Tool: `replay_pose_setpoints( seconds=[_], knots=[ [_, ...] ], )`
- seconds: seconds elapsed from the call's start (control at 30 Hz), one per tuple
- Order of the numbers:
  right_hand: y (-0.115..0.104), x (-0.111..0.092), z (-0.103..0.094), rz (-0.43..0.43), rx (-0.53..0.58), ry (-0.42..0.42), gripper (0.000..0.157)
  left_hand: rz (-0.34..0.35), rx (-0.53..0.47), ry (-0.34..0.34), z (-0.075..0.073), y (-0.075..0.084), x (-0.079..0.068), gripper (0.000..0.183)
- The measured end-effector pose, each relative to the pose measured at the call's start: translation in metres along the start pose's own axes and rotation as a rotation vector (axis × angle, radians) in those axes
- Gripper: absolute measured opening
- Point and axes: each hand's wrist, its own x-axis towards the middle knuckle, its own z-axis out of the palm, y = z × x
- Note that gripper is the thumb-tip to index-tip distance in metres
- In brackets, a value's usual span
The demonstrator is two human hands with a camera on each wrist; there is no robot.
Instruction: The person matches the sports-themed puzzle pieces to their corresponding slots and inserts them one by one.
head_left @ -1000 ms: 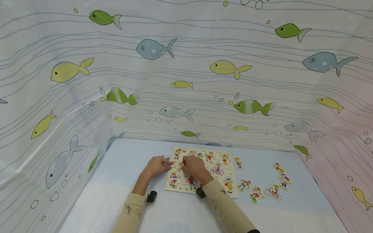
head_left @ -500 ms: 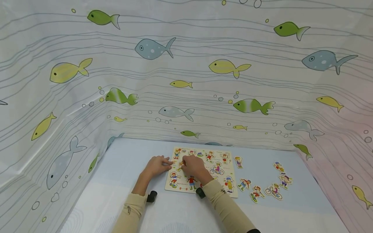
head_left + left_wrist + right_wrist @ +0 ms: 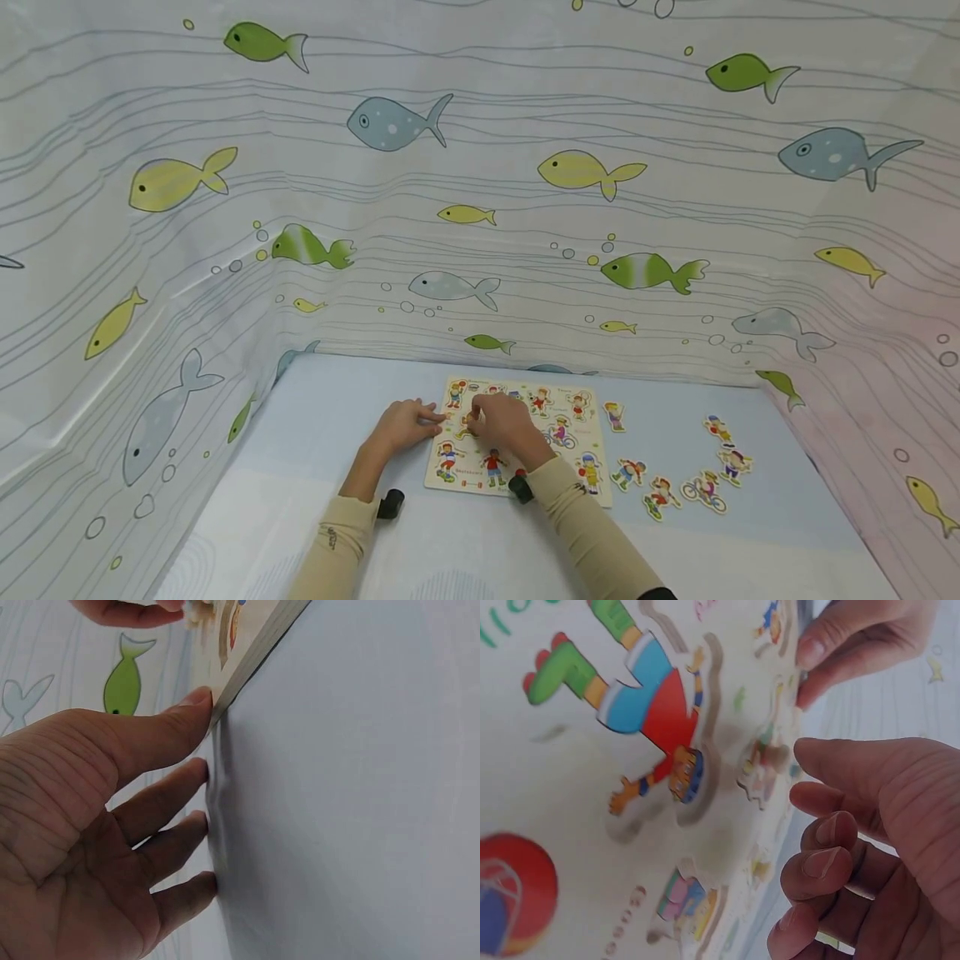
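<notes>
Seen from the head, the right hand (image 3: 506, 423) hides the middle of the puzzle board (image 3: 474, 458) and part of a figure piece (image 3: 463, 427) toward the board's ten o'clock; thumb and forefinger are right by its knob, but I cannot tell whether they pinch it. A dark wrist unit (image 3: 521, 489) covers a bit of the board's six o'clock edge. Six loose pieces (image 3: 660, 498) lie on the worktop (image 3: 780, 500) between two and four o'clock. At nine o'clock, the left hand (image 3: 405, 425) has its fingers spread, thumb touching the board's edge.
</notes>
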Motion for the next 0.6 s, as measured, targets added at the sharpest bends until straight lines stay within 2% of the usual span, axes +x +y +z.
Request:
replay_pose_setpoints(
  seconds=[0.23,0.6],
  knots=[
    [0.005,-0.006,-0.017,-0.037,0.017,0.044,0.018,-0.012,-0.007,-0.010,0.000,0.000,0.000,0.024],
    [0.017,-0.017,-0.033,-0.052,0.066,0.077,0.016,0.004,0.007,-0.007,-0.001,0.002,-0.001,0.023]
  ],
)
